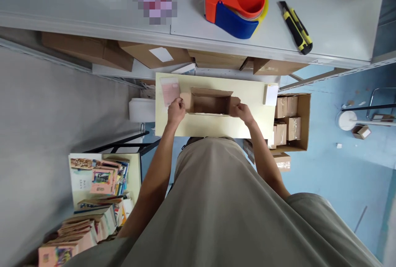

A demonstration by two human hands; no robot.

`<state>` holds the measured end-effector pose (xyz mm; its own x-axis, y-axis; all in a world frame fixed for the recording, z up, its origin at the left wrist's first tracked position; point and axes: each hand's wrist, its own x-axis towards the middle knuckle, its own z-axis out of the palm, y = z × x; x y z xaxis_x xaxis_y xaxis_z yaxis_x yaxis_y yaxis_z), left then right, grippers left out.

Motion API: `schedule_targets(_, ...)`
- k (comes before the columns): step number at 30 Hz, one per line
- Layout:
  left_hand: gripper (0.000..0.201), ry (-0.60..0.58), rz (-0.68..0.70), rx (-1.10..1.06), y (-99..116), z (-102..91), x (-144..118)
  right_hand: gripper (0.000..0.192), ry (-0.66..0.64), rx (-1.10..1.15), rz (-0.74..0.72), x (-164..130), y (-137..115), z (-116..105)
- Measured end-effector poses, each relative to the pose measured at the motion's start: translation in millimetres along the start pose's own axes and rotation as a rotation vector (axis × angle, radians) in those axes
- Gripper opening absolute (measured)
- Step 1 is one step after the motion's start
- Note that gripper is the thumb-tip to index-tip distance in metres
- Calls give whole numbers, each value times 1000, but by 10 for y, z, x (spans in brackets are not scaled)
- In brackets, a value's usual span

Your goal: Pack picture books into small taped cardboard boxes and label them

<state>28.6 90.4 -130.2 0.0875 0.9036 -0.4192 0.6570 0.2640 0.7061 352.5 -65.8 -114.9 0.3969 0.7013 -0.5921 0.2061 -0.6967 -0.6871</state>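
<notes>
An upright cardboard box (pixel 211 104) with its top open stands on the pale yellow tabletop (pixel 204 129) in front of me. Its inside looks bare brown from here. My left hand (pixel 176 111) pinches the box's left end flap (pixel 186 101), which is folded outward. On the other side, my right hand (pixel 245 113) has its fingers closed on the right end flap (pixel 234 104). A pinkish printed sheet or packet (pixel 170 90) lies just beyond my left hand. Near the table's right edge is a small white box or pad (pixel 271 95), apart from my right hand.
Above the table, a grey shelf (pixel 185 24) holds an orange-and-blue tape dispenser (pixel 236 9) and a black-and-yellow utility knife (pixel 296 28). Cartons (pixel 161 55) fill the level beneath. A large carton of small boxes (pixel 305 122) sits right. Books (pixel 105 180) are stacked at lower left.
</notes>
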Motion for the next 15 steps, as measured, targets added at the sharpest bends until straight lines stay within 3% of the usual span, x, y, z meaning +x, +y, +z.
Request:
schedule_targets(5,38,-120,-192,-390,-187,169,8,71,-32,342,25,-54,121,-96)
schedule_targets(9,44,-98,-155,-460,-226,266,-58,70,40,279,18,-88,73,-81)
schedule_targets(12,50,-147,-99,-489,-340,178,-5,67,252,76,-84,-194,-86,-148)
schedule_targets(15,51,-80,-69,-421,-602,-54,202,64,518,-71,-293,-462,-450,-117)
